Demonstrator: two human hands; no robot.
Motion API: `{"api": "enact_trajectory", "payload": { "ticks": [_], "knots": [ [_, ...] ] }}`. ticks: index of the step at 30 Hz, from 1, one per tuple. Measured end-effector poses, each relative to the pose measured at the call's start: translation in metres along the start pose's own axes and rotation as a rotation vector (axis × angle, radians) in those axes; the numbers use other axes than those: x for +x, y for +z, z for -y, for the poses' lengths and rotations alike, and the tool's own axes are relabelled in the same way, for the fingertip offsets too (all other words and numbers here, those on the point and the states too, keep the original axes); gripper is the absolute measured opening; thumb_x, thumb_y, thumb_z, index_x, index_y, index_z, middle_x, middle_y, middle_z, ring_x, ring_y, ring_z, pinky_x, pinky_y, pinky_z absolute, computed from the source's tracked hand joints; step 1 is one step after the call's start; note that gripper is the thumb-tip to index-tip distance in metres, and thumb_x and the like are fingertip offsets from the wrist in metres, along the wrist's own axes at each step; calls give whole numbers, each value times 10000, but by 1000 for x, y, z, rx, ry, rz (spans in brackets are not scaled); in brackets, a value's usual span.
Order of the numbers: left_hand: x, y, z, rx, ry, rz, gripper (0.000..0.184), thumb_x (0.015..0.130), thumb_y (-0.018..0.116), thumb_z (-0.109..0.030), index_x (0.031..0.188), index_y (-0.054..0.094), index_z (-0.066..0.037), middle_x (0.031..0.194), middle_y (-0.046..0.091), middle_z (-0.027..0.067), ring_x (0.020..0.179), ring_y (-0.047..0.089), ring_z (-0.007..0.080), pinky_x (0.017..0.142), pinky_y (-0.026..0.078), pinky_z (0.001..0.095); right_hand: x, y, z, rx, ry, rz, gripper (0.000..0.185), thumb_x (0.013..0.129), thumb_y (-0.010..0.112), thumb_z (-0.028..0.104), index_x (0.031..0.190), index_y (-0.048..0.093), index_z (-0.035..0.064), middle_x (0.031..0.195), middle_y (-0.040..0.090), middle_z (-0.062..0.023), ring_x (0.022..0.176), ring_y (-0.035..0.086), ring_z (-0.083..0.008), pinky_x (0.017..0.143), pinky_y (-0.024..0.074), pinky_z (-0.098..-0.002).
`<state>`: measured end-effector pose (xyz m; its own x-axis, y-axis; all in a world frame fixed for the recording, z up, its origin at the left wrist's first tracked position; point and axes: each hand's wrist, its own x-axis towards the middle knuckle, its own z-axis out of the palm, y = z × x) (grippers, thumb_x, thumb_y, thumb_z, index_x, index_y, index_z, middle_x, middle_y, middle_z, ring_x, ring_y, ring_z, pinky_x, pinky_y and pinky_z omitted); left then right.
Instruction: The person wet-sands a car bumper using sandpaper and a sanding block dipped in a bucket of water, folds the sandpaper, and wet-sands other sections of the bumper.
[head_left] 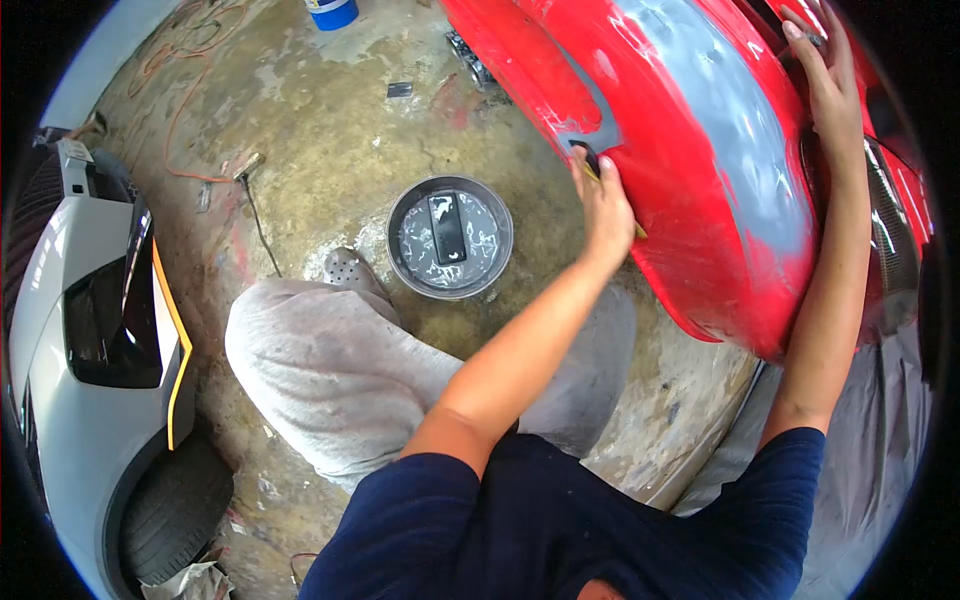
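Note:
A red car body panel (690,205) with grey filler or primer patches (725,90) curves across the upper right. Against its near edge, beside a grey-marked recess, is my left hand (604,212). Its fingers are closed on a dark sanding block (590,160) with a yellow edge, mostly hidden by the palm. Higher up on the far side, my right hand (830,85) rests at the red bodywork with its fingers apart; the fingertips are partly lost at the dark frame edge.
A round metal basin (393,262) of water holds a black rectangular block (447,228). A grey bumper (95,420) and a tire (175,510) stand at left. An orange cord (172,135) and a blue bucket (333,14) are farther back. Grey sheeting (860,450) hangs at right.

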<state>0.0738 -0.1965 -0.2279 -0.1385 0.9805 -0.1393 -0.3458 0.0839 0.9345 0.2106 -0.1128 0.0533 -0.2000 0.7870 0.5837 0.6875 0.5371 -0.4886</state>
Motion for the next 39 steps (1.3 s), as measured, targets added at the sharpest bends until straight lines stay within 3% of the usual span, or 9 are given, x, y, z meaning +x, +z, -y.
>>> {"api": "enact_trajectory", "payload": {
  "ticks": [8, 11, 17, 23, 27, 30, 35, 38, 39],
  "knots": [
    [-3, 4, 0, -9, -74, -27, 711, 1089, 321, -413, 1532, 164, 121, 1626, 99, 322, 1525, 94, 396, 1250, 106, 444, 1, -1, -8, -6, -23, 19, 1051, 936, 718, 354, 1569, -3, -76, 1565, 218, -345, 1295, 467, -340, 1024, 453, -393],
    [12, 4, 9, -83, -81, 14, 688, 1091, 307, -417, 1523, 228, 113, 1629, 143, 301, 1520, 108, 397, 1249, 101, 431, 0, -2, 0, 70, 98, 64, 1070, 932, 705, 405, 1568, -5, -81, 1569, 204, -353, 1331, 436, -354, 1073, 411, -418],
    [17, -10, 18, 270, 109, -29, 673, 1094, 290, -387, 1524, 226, 127, 1625, 194, 287, 1524, 100, 392, 1252, 84, 427, 0, -1, -9, -41, -11, 11, 1075, 929, 691, 428, 1562, 0, -97, 1570, 198, -356, 1387, 380, -367, 1113, 368, -422],
    [-6, -2, 36, 204, 101, -25, 650, 1094, 283, -374, 1520, 248, 116, 1633, 165, 287, 1529, 62, 410, 1252, 69, 447, -1, 0, 7, 24, 26, 50, 1084, 929, 686, 444, 1559, -6, -103, 1572, 186, -365, 1443, 320, -373, 1163, 317, -413],
    [18, -17, 24, 284, 215, 38, 620, 1094, 277, -370, 1523, 296, 78, 1636, 167, 279, 1526, 56, 423, 1252, 55, 456, -2, -1, 9, 16, 39, 39, 1083, 930, 690, 438, 1559, -7, -104, 1574, 203, -346, 1427, 341, -364, 1152, 330, -414],
    [-9, -8, 27, 166, 96, -20, 597, 1094, 273, -354, 1523, 314, 59, 1642, 177, 257, 1525, 57, 424, 1251, 49, 457, 2, -1, 8, -6, 6, 21, 1072, 936, 690, 420, 1558, -7, -104, 1570, 223, -332, 1389, 382, -354, 1128, 353, -421],
    [16, -22, 30, 338, 209, -1, 579, 1107, 295, -352, 1519, 303, 55, 1611, 250, 235, 1520, 109, 359, 1241, 111, 435, -3, -1, 17, 80, 128, 65, 1053, 944, 690, 388, 1558, -10, -104, 1565, 232, -329, 1390, 378, -341, 1127, 344, -416],
    [3, 2, 32, 81, 75, -149, 573, 1098, 340, -345, 1518, 310, 44, 1552, 323, 258, 1497, 187, 350, 1228, 164, 421, 0, 0, 3, 47, 0, 12, 1057, 941, 694, 384, 1558, -13, -103, 1528, 278, -333, 1318, 443, -324, 1085, 384, -423],
    [0, 2, 20, -14, 9, -40, 648, 1093, 316, -382, 1508, 274, 115, 1626, 175, 259, 1524, 109, 376, 1248, 104, 447, 1, -2, 5, 42, 26, 24, 1055, 941, 694, 383, 1557, -11, -103, 1512, 294, -331, 1279, 464, -317, 1064, 399, -429]
  ]
}}
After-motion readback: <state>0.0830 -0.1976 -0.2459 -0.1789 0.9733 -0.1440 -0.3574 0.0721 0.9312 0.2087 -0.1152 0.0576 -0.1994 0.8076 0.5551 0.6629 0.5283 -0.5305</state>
